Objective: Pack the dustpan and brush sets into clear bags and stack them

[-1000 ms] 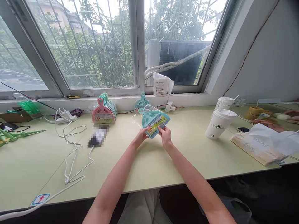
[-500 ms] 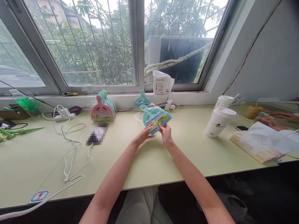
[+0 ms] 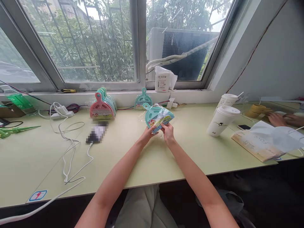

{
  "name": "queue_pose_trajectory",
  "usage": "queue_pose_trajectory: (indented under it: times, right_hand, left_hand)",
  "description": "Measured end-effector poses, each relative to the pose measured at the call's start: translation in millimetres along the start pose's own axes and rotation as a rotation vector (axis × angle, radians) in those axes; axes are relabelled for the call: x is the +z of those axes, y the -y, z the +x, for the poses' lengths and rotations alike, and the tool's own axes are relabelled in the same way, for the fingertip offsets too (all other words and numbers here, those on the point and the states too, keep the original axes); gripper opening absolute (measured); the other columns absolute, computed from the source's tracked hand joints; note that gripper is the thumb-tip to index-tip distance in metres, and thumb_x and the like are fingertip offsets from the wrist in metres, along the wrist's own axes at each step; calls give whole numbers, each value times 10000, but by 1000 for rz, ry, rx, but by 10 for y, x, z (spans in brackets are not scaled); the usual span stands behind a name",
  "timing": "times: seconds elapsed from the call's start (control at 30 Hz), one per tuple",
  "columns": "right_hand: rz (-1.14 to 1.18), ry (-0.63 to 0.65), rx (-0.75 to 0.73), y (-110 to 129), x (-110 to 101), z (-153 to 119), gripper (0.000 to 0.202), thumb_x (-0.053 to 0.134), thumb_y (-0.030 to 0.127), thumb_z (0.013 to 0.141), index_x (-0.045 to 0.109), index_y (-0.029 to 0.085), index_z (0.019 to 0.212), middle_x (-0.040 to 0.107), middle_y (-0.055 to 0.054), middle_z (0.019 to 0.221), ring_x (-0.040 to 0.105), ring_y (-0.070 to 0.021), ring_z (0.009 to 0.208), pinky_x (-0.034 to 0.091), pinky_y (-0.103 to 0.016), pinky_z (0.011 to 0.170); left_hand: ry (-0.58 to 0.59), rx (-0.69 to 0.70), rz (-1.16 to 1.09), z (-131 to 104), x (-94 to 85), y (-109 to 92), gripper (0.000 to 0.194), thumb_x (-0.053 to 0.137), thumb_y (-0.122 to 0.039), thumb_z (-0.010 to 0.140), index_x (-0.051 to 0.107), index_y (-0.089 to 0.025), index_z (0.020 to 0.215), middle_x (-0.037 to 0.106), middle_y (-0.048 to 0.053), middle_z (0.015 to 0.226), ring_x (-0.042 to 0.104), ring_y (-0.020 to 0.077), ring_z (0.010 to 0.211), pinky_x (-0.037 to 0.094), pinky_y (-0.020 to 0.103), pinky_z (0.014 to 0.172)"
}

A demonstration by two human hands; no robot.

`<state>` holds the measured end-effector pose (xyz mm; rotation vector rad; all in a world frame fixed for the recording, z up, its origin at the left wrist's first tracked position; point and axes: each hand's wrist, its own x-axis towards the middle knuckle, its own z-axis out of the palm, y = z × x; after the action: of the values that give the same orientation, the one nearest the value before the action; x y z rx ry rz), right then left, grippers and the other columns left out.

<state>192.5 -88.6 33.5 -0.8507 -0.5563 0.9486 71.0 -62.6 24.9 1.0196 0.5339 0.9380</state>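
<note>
Near to far, as I view it.

- Pale trousers (image 3: 147, 205), under table edge.
- Pale green table (image 3: 180, 158), flat top.
- My L hand (image 3: 146, 136): fingers nearly closed, gripping lower L corner of the set.
- My R hand (image 3: 168, 133): partly closed, thumb on front, holding lower R edge of same.
- Teal plastic dustpan-and-brush set (image 3: 158, 117), clear wrap, yellow printed label: held btwn both hands over mid table, tilted, handle up-L. Contact w/ table: can't tell.
- White cable (image 3: 71, 155), looped, L side, running to pixelated dark-and-white item (image 3: 97, 132).
- R side: white/tan tissue pack (image 3: 257, 145); white lidded paper cup (image 3: 219, 125), 2nd cup w/ straw (image 3: 226, 100) just behind; black phone (image 3: 243, 127); yellow rolls (image 3: 255, 110), w/ another person's hands (image 3: 277, 119) beside.
- Rear L: white power strip (image 3: 62, 114); green-labelled clear bottle (image 3: 20, 103).
- Row of wrapped pink and teal dustpan sets (image 3: 103, 106), upright, rear of table.
- Single wrapped teal set (image 3: 143, 99), upright, behind held one.
- Sill: yellow-and-black-handled screwdriver (image 3: 68, 91); white plastic-wrapped packet (image 3: 162, 80).
- Beyond grey-framed window (image 3: 142, 47): grey A/C unit (image 3: 182, 50), trees.
</note>
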Motion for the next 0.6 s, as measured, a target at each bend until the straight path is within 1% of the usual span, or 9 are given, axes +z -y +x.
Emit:
queue_pose_trajectory:
  times: [0.07, 0.13, 0.17, 0.23, 0.33, 0.43, 0.5, 0.6]
  right_hand:
    - [-10, 51, 46, 17, 3, 4, 247, 708, 136, 650, 623, 183, 877, 718, -34, 935, 685, -178, 893, 574, -327, 861]
    - [-45, 83, 124, 43, -15, 33, 201, 687, 138, 676, 616, 185, 857, 720, -29, 885, 695, -174, 840, 587, -332, 833]
    - [-66, 73, 156, 62, -34, 59, 157, 672, 157, 701, 612, 185, 843, 719, -28, 846, 698, -170, 797, 596, -334, 806]
    - [-105, -5, 171, 110, -88, 122, 69, 638, 197, 752, 607, 185, 813, 712, -18, 775, 692, -157, 723, 606, -323, 757]
    - [-143, -124, 99, 180, -170, 201, 28, 632, 202, 772, 612, 185, 779, 705, -6, 738, 682, -140, 698, 604, -292, 737]
    - [-162, -185, 84, 208, -209, 219, 81, 674, 235, 758, 615, 180, 766, 706, -14, 737, 679, -149, 696, 609, -288, 703]
    - [-163, -217, 99, 203, -220, 213, 140, 697, 290, 754, 617, 179, 779, 708, -23, 740, 680, -160, 694, 614, -293, 675]
    - [-150, -226, 118, 186, -240, 218, 224, 703, 377, 757, 621, 177, 815, 716, -38, 768, 688, -172, 714, 618, -296, 656]
  left_hand:
    - [-77, 63, 29, 24, -49, -17, 516, 728, -325, 732, 566, -197, 1205, 602, 96, 1279, 561, 263, 1176, 470, 379, 964]
    - [-110, 48, 76, 41, -111, -39, 535, 741, -298, 706, 567, -180, 1198, 626, 104, 1236, 587, 273, 1130, 486, 379, 934]
    - [-110, 24, 97, 46, -140, -50, 547, 744, -291, 698, 563, -178, 1202, 632, 106, 1225, 598, 276, 1106, 499, 381, 909]
    - [-78, -15, 123, 48, -185, -64, 581, 746, -280, 692, 542, -184, 1227, 624, 110, 1237, 608, 277, 1082, 522, 377, 857]
    - [19, -33, 133, 44, -218, -68, 632, 745, -291, 705, 495, -199, 1278, 585, 119, 1296, 598, 276, 1096, 540, 357, 796]
    - [81, -48, 146, 30, -220, -64, 665, 742, -317, 721, 457, -218, 1313, 558, 125, 1333, 579, 281, 1131, 542, 351, 788]
    - [95, -53, 164, 16, -209, -64, 681, 742, -324, 725, 440, -234, 1329, 551, 124, 1342, 570, 284, 1147, 537, 363, 809]
    - [96, -59, 184, 2, -188, -71, 693, 746, -333, 719, 437, -248, 1333, 537, 121, 1359, 560, 290, 1163, 526, 390, 846]
